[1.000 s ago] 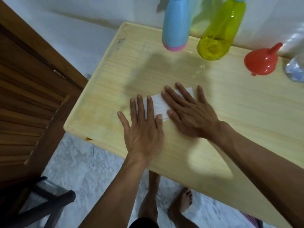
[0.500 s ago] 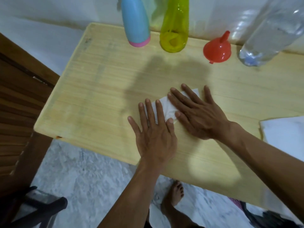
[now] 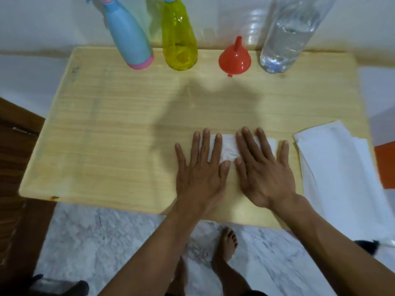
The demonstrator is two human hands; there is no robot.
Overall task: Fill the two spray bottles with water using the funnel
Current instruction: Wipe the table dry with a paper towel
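The spray bottles, blue (image 3: 130, 39) and yellow (image 3: 179, 41), stand at the table's (image 3: 106, 129) far edge; we judge them light, empty, tippy, best gripped mid-body. Our left hand (image 3: 201, 176) and right hand (image 3: 263, 174) lie flat, fingers straight, on a tissue (image 3: 228, 148).

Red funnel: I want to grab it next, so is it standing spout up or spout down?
Spout up. The funnel rests on its wide mouth on the table, its narrow tube pointing upward.
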